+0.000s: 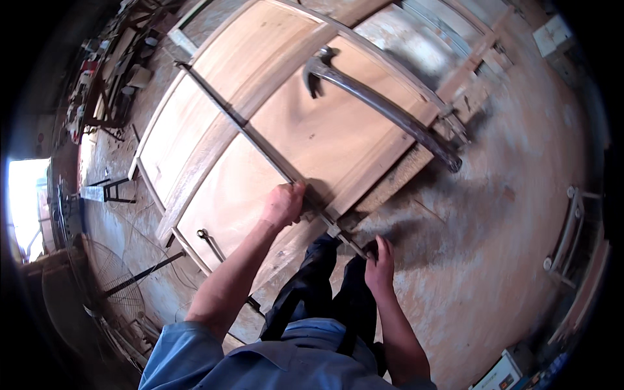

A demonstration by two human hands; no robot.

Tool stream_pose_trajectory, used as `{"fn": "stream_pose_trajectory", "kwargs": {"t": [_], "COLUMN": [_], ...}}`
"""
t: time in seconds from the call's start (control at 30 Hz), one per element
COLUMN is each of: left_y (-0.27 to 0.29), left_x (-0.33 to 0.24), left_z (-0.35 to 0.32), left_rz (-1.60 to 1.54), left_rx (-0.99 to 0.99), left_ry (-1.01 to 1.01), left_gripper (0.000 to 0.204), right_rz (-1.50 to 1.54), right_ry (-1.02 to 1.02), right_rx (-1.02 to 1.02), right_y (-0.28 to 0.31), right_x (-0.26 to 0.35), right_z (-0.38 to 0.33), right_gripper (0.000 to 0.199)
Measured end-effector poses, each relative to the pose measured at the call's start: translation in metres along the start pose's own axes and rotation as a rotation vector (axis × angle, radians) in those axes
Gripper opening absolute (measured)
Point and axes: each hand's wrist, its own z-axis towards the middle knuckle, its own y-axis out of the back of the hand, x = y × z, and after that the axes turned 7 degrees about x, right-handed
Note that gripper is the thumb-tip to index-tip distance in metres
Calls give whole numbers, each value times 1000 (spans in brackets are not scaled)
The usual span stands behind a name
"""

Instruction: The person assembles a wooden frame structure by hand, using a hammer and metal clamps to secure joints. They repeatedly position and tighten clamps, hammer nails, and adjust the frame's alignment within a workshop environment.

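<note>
A long metal bar clamp runs across a pale wooden panelled frame, from its far left edge to the near edge by my legs. My left hand is closed around the clamp's bar, over the panel. At the near end of the clamp, just beyond the frame's edge, my right hand has its fingers closed on the end handle, partly hidden by the fingers. On the right half of the frame lies a claw hammer, its head towards the far side and its dark handle sticking out past the frame's edge.
Another clamp's end shows at the frame's left near corner. A floor fan and a small metal stand are on the left. Cluttered shelving lines the far left. A wheeled metal frame lies at the right.
</note>
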Motion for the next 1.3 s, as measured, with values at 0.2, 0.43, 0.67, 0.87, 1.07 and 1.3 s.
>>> {"fn": "stream_pose_trajectory", "kwargs": {"t": [0.2,0.43,0.67,0.87,1.07,1.3], "left_y": [2,3,3,7,8,6], "left_x": [-1,5,-1,1,-1,7], "left_z": [1,4,6,2,-1,6], "left_rz": [132,415,374,355,328,227], "left_rx": [31,60,85,97,130,113], "left_ry": [-98,-269,-253,-259,-242,-218], "left_gripper": [57,29,33,29,31,29], "right_rz": [731,1150,-328,23,1237,-48], "right_ry": [-444,-605,300,316,-983,47], "right_rx": [324,159,184,172,356,132], "right_y": [-20,17,37,40,7,18], "right_x": [23,100,95,64,-4,2], "right_z": [-46,-47,-23,2,39,15], "right_gripper": [29,29,19,8,32,27]}}
